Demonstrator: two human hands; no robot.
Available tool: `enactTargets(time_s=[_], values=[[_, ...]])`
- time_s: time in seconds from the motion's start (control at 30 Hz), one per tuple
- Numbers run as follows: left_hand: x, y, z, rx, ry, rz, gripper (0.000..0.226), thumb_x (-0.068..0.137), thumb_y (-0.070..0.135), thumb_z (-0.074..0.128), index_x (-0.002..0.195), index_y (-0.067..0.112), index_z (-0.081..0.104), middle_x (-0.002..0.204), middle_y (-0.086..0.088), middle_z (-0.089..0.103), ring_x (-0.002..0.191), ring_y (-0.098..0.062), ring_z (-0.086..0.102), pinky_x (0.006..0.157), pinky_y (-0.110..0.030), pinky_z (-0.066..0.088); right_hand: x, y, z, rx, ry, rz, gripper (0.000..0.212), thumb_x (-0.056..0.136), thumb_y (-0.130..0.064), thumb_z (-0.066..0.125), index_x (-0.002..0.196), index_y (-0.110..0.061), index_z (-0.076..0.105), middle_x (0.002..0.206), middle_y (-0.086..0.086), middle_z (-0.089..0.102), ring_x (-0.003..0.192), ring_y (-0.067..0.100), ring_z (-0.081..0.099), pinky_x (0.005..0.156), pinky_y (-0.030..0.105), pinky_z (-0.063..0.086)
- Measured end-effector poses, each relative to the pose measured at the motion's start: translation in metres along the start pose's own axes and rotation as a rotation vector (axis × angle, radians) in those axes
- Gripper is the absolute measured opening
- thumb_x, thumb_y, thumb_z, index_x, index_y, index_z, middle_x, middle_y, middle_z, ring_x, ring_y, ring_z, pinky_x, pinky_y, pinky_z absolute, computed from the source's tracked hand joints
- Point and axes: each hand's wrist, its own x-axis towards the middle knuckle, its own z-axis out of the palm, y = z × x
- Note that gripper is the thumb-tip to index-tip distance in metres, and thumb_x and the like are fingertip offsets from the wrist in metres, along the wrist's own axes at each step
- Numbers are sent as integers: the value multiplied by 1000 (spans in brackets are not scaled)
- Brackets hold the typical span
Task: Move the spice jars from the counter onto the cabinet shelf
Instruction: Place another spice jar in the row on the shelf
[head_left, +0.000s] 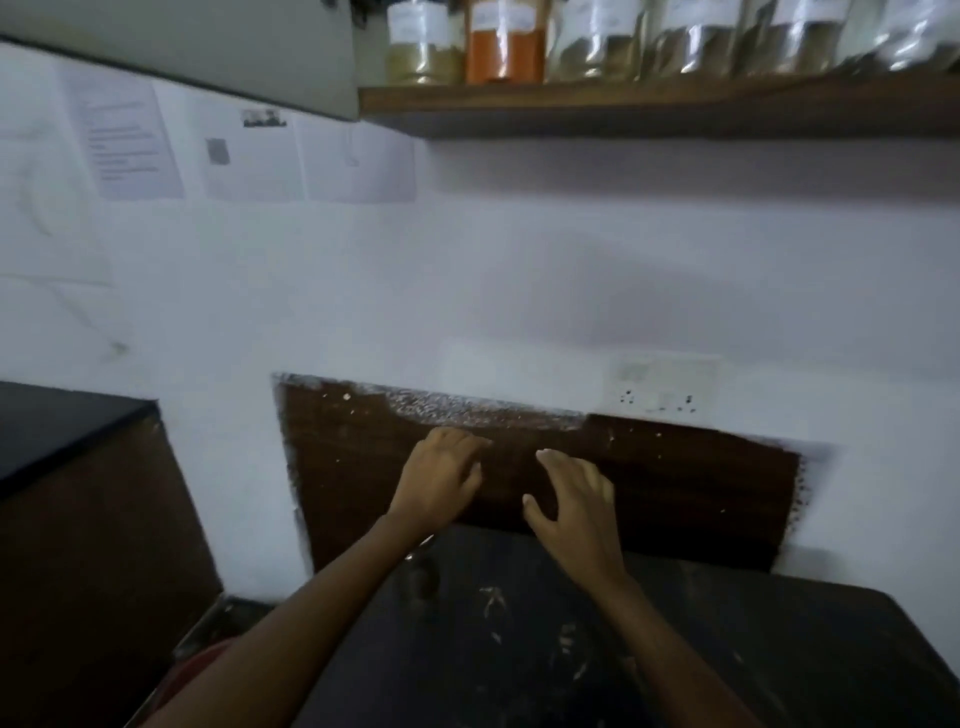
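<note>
**Jars.** Six jars (696, 41) stand upright in a close row on the shelf (649, 104), at 12 to 1 o'clock in the view. None shows on the counter (597, 670) at 6 o'clock, which bears only pale smears. Either the task is near done or any remaining jars lie out of view.

**Handling (judged).** The jars look clear and rigid, glass or hard plastic. Each is part-filled with powder, and one is orange (506, 54). Expect moderate weight, a smooth and possibly slippery wall, and breakage on a drop. Grasp round the body, thumb opposite fingers. The lids are cut off at the top edge, so their fit cannot be told.

**Hands.** The left hand (441, 478) and right hand (571, 499) hover side by side at centre, over the counter's back edge and before the brown panel (675, 483). Both are empty, with fingers loosely spread.

**Edges and room.**
- The shelf's front lip stands out from the wall, and a jar must clear it before it is set down.
- The row fills the visible shelf from the cabinet door (208, 47) at 11 o'clock rightward, and no gap shows.
- Bare wall between counter and shelf leaves an open path upward.
- A socket (660, 389) sits at 1 o'clock from the right hand
</note>
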Motion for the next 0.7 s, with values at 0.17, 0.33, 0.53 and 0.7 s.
enactTargets(time_s=[0.17, 0.33, 0.53, 0.7], values=[[-72, -88, 20, 62, -156, -231, 33, 84, 17, 54, 116, 17, 63, 119, -3, 60, 115, -27, 49, 85, -36, 42, -21, -27, 90, -25, -254, -14, 53, 87, -38, 51, 137, -19, 44, 142, 0, 44, 131, 19, 39, 105, 38, 29], [-117, -126, 53, 76, -459, -402, 59, 88, 24, 55, 143, 25, 34, 153, -8, 24, 139, -29, 22, 111, -44, 29, -33, -42, 157, -10, -464, 76, 61, 93, -37, 48, 147, -24, 23, 156, -2, 17, 141, 16, 17, 113, 34, 17], [-120, -144, 92, -166, -510, -499, 89, 84, 35, 65, 151, 22, 8, 157, -6, 16, 144, -25, 14, 114, -46, 23, -32, -41, 216, 286, -575, 316, 71, 93, -29, 53, 149, -26, 10, 158, 3, -3, 145, 23, 6, 114, 39, 18], [-121, -149, 115, -369, -363, -527, 65, 89, 13, 60, 145, 21, 28, 148, -5, 36, 134, -19, 38, 107, -35, 37, -25, -35, 248, 541, -552, 447, 68, 93, -17, 55, 149, -17, 15, 157, 8, 13, 142, 22, 18, 112, 33, 24]])
